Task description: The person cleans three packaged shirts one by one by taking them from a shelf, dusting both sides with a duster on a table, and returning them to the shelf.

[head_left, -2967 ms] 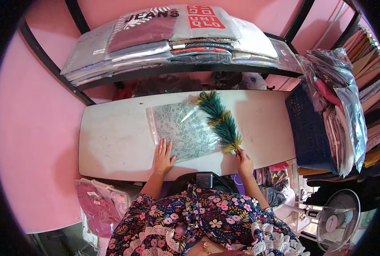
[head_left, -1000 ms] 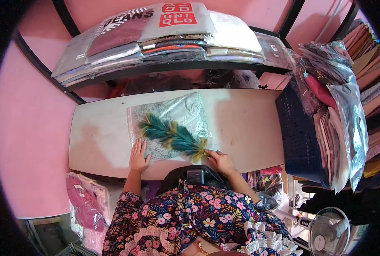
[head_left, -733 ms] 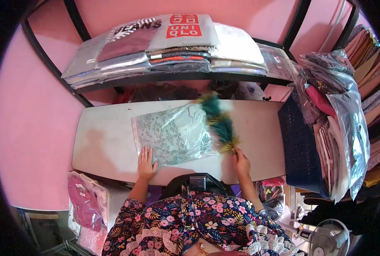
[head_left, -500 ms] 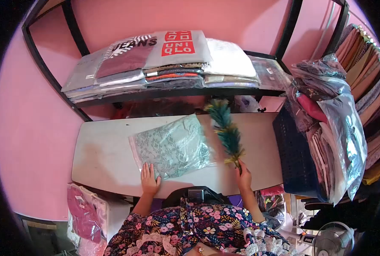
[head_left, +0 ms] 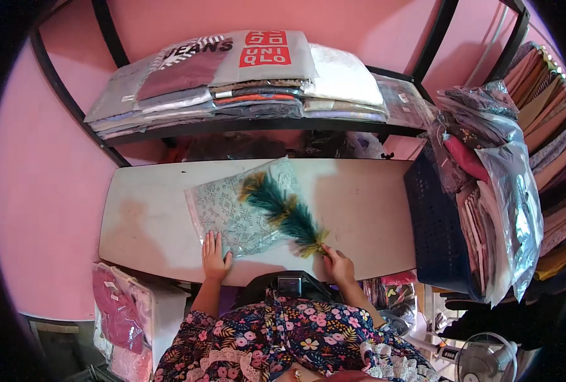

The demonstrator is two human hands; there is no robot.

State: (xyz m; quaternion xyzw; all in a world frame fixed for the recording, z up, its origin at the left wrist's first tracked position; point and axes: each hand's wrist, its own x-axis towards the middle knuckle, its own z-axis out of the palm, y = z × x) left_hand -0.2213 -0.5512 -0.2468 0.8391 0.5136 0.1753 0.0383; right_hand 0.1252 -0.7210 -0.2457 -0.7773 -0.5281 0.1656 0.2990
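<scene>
Gripping a feather duster (head_left: 286, 215), the right hand (head_left: 338, 263) lays it across the bagged garment (head_left: 232, 213); left hand (head_left: 214, 256) presses flat, fingers open

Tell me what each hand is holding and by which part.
Right hand holds the teal-and-gold feather duster by its handle end; left hand lies flat on the clear plastic garment bag.

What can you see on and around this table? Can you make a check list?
Surface: white table, faint stain near its left end.
Job's things: clear bag of patterned cloth lying flat; green feather duster lying across it.
Clutter: nothing seen.
Hands: left hand flat on the bag's near edge; right hand gripping the duster's handle.
Cables: nothing seen.
Surroundings: shelf stacked with bagged clothes, dark crate at right, fan, pink wall.
</scene>
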